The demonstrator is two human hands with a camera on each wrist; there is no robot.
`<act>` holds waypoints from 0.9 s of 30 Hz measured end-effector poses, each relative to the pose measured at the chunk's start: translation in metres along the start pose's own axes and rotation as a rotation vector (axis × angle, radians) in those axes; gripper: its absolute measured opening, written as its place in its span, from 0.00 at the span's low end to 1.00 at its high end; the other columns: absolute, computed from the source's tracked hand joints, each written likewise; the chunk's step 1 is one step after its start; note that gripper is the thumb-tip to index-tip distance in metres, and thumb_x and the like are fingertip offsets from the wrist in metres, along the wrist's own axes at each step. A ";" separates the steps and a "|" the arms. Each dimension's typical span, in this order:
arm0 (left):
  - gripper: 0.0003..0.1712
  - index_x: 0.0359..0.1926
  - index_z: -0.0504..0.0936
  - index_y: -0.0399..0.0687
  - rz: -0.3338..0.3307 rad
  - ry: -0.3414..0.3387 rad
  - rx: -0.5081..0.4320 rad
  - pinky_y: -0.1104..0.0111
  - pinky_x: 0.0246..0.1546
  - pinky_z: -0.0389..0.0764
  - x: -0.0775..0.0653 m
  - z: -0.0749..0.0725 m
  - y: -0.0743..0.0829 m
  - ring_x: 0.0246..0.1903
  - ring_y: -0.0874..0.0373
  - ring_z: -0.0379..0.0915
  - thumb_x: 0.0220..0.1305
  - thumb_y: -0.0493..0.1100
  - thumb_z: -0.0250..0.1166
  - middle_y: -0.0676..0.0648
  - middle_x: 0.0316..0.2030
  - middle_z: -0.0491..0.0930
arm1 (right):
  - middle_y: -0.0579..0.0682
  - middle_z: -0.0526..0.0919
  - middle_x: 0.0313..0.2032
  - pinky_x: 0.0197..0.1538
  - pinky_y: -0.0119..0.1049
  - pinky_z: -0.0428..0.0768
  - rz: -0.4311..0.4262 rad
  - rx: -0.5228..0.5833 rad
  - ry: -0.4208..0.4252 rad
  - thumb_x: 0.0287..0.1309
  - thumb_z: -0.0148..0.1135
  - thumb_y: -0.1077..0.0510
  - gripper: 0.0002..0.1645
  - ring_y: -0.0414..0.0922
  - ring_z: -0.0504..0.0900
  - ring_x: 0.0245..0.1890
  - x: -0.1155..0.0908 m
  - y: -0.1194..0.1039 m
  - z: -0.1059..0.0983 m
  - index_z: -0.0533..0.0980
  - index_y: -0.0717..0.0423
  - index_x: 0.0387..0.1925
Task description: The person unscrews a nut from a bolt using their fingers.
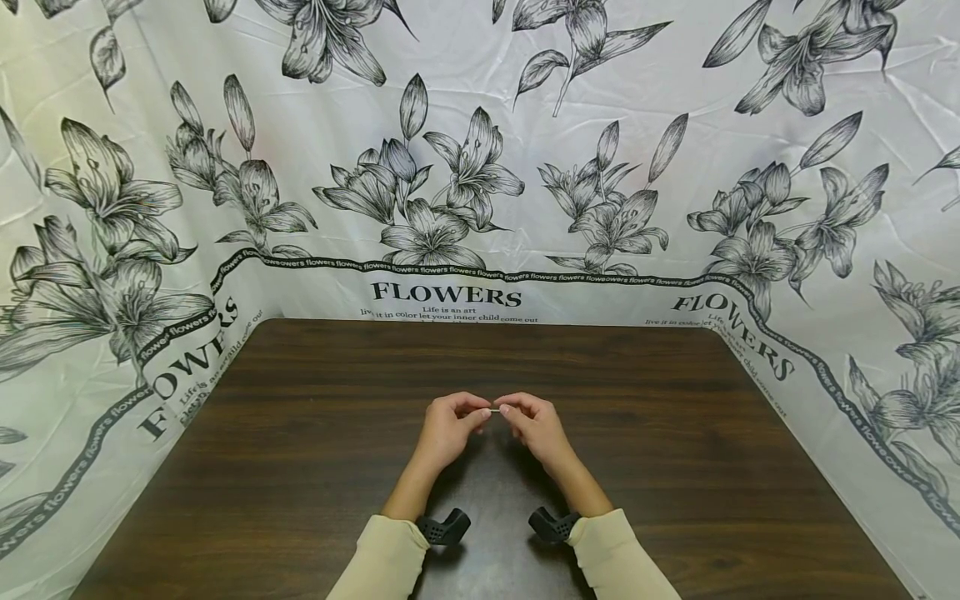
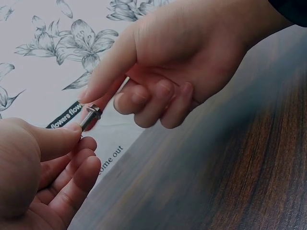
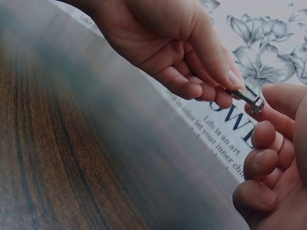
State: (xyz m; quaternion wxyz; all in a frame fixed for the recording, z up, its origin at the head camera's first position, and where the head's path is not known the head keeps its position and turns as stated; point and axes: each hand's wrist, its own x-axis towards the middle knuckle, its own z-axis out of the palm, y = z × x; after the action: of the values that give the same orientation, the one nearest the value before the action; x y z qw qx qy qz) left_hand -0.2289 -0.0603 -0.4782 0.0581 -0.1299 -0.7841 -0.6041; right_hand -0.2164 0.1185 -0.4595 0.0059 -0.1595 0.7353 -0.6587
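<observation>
A small metal bolt (image 2: 88, 120) with a threaded shaft and a flanged hex end is held in the air between both hands. I cannot tell whether that end is a head or a nut. My left hand (image 1: 447, 429) pinches the shaft between thumb and forefinger; its other fingers curl loosely below. On the opposite side, my right hand (image 1: 536, 427) has its thumb and curled forefinger around the hex end (image 3: 258, 104). In the right wrist view the forefinger passes behind the hex end, and the thumb lies close beside it. The head view shows only a thin sliver of the bolt.
Under the hands spreads a dark brown wooden table (image 1: 300, 467). A white cloth (image 1: 600, 304) printed with lilies and lettering hangs behind it and along both sides. Black devices (image 1: 445, 527) are strapped at both wrists, beside pale yellow sleeves (image 1: 386, 554).
</observation>
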 end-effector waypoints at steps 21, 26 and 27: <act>0.04 0.36 0.86 0.37 -0.011 0.005 -0.008 0.67 0.21 0.77 0.000 0.000 0.001 0.21 0.52 0.80 0.60 0.35 0.69 0.46 0.28 0.84 | 0.50 0.69 0.15 0.19 0.28 0.64 0.113 -0.008 -0.014 0.68 0.56 0.62 0.17 0.37 0.64 0.13 0.001 0.001 0.001 0.76 0.78 0.39; 0.04 0.36 0.86 0.38 -0.011 0.010 -0.012 0.67 0.21 0.77 0.000 0.000 0.002 0.21 0.53 0.80 0.60 0.35 0.69 0.47 0.27 0.84 | 0.52 0.69 0.16 0.19 0.28 0.65 0.079 0.008 -0.011 0.66 0.58 0.64 0.13 0.38 0.65 0.14 0.000 0.000 0.000 0.77 0.76 0.40; 0.04 0.36 0.86 0.39 -0.011 0.011 -0.011 0.68 0.21 0.77 0.000 0.000 0.002 0.22 0.53 0.80 0.60 0.34 0.69 0.47 0.27 0.84 | 0.52 0.69 0.17 0.19 0.28 0.65 0.069 0.013 -0.013 0.65 0.59 0.64 0.13 0.38 0.66 0.14 0.000 0.000 0.000 0.77 0.76 0.41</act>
State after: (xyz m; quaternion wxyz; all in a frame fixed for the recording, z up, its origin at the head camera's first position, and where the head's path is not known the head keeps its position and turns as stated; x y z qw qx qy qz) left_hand -0.2283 -0.0601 -0.4761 0.0584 -0.1227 -0.7811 -0.6095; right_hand -0.2160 0.1187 -0.4596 0.0343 -0.1385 0.7361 -0.6616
